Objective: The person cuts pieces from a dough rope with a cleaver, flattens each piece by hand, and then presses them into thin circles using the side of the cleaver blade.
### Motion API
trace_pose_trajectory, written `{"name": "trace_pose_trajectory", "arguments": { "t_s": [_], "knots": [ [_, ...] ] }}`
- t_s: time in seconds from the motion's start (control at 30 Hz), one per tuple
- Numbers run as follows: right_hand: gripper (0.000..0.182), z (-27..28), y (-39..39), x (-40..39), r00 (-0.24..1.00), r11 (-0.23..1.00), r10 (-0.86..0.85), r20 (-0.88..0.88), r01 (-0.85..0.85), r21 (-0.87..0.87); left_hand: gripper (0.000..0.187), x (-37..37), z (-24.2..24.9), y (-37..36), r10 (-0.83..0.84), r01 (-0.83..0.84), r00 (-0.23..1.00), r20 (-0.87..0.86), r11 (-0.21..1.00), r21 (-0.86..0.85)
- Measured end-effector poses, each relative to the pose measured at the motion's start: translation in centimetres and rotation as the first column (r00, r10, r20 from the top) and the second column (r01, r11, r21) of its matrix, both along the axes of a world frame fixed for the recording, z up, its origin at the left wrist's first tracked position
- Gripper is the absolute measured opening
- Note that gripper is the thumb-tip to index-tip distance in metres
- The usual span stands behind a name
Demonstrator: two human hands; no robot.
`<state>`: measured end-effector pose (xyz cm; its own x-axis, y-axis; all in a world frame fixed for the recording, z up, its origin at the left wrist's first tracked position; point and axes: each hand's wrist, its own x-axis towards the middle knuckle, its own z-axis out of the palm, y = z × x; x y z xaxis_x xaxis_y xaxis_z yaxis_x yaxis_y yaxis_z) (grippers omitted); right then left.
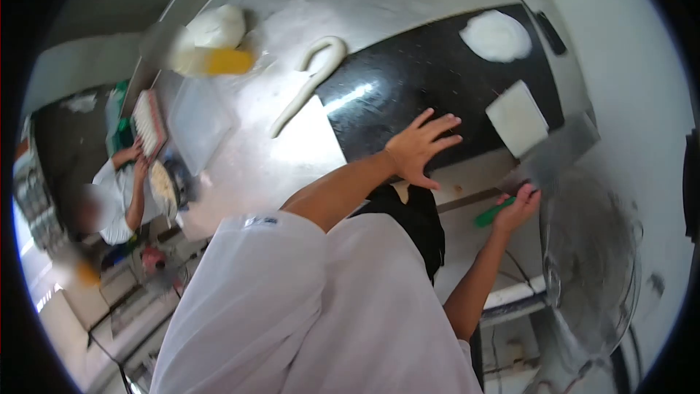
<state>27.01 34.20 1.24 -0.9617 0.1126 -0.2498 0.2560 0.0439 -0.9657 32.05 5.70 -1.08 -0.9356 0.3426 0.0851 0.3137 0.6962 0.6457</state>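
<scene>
My left hand (423, 147) is spread open, palm down, over the front edge of a glossy black board (408, 80). In my right hand (518, 208) is the green handle of a cleaver (558, 152) with a wide rectangular metal blade. The blade points up and right, its edge near a white square block (518, 118) at the board's right. Behind that block lies a round white mound (497, 35), perhaps flour. A bent rope of dough (310, 87) rests on the metal table, with its hooked end near the board's left edge.
A large round metal bowl (590, 263) stands right of my right arm. A black-handled tool (550, 33) lies by the wall. Farther left are a dough lump (217, 27), a yellow object (227, 62), a translucent tray (197, 124) and a co-worker (120, 193) holding a filled tray (149, 122).
</scene>
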Motion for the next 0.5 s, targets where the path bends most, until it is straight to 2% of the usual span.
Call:
{"name": "trace_pose_trajectory", "arguments": {
  "t_s": [0.07,0.1,0.13,0.17,0.2,0.23,0.3,0.37,0.43,0.5],
  "knots": [
    [0.042,-3.0,-0.6,-2.4,0.996,0.963,-0.049,0.074,0.027,0.269,0.106,-0.4,0.9,-0.3,0.009,-0.009,1.0,-0.001,0.999,-0.037],
    [0.046,-6.4,0.6,-3.6,0.996,0.819,0.087,0.026,-0.087,0.567,0.106,-0.5,0.7,-0.5,0.01,-0.01,1.0,-0.018,1.0,-0.005],
    [0.05,-9.8,2.5,-4.3,0.971,0.574,0.241,0.008,-0.149,0.805,0.105,-0.4,0.3,-0.4,0.018,-0.017,0.999,-0.027,0.999,0.028],
    [0.056,-11.1,3.0,-4.5,0.958,0.637,0.281,-0.057,-0.142,0.758,0.107,-0.3,0.3,-0.3,0.026,-0.025,0.999,-0.027,0.999,0.025],
    [0.057,-7.1,1.0,-4.9,0.964,0.646,0.09,0.25,-0.248,0.722,0.109,-0.3,0.2,-0.4,0.036,-0.035,0.999,-0.028,0.999,0.018],
    [0.058,-8.0,1.7,-5.0,0.984,0.739,0.1,0.15,-0.175,0.65,0.107,-0.2,-0.1,-0.3,0.059,-0.058,0.998,-0.034,0.997,0.045],
    [0.058,-4.3,-0.8,-5.4,0.997,0.867,0.011,0.08,-0.05,0.496,0.104,0.2,-0.2,-0.8,0.13,-0.128,0.991,-0.041,0.991,0.048],
    [0.057,-3.5,-0.9,-6.4,0.99,0.84,0.077,0.116,-0.127,0.528,0.098,0.0,-0.1,-0.6,0.12,-0.119,0.992,-0.037,0.992,0.034],
    [0.056,-3.6,-0.6,-6.3,0.988,0.805,0.07,0.134,-0.136,0.578,0.096,-0.4,-0.2,-0.7,0.141,-0.138,0.989,-0.051,0.989,0.044],
    [0.053,-4.6,-0.1,-5.7,0.953,0.754,0.173,0.25,-0.291,0.588,0.094,-0.2,-0.5,-0.7,0.13,-0.125,0.989,-0.073,0.99,0.066]
  ]
}}
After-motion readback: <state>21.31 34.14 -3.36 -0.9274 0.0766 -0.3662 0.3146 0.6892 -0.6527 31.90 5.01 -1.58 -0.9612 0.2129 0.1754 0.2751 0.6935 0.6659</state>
